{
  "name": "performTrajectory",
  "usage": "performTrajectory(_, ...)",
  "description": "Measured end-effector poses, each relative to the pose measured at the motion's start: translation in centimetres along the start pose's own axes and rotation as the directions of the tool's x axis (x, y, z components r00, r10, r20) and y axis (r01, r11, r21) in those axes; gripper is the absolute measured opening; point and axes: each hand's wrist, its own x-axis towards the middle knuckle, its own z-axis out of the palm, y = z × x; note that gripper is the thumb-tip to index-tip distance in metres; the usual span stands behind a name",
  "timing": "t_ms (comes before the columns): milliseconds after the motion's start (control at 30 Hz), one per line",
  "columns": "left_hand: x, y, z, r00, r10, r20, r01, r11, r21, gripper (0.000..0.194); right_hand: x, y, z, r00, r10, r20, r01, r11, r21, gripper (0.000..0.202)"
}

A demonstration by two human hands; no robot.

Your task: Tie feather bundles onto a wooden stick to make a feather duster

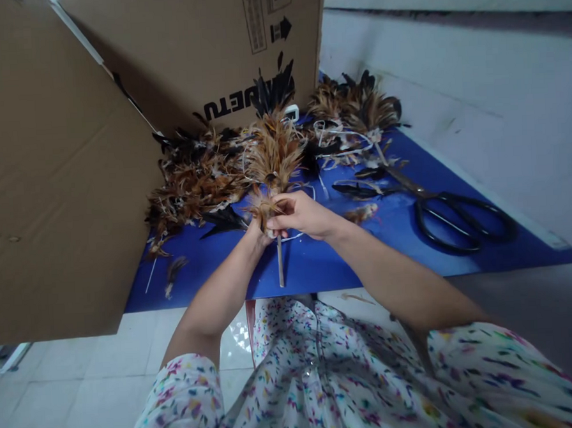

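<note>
A feather duster, with brown and golden feathers and a dark tip, points away from me over the blue table. Its bare stick sticks out towards me below my hands. My left hand is closed round the duster where feathers meet stick, its fingers partly hidden. From the right, my right hand pinches small tan feathers against the same spot. A black feather juts out beside my left hand. White string curves under my hands.
Loose brown feathers are heaped at the left, against a large cardboard box. More feather bundles lie at the back right. Black-handled scissors rest on the blue tabletop at right, near the pale wall.
</note>
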Motion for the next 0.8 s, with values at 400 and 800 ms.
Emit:
performTrajectory(400,-1.0,0.3,2.0,0.950,0.242,0.196,-0.284,0.931,0.228,0.038,1.9,1.1,-1.3,0.910,-0.023,-0.415,0.032,0.999,0.013,0.010)
performTrajectory(800,-1.5,0.4,2.3,0.942,0.231,0.245,-0.282,0.939,0.198,0.026,2.6,3.4,-2.7,0.848,-0.140,-0.512,-0.006,0.962,-0.273,0.006)
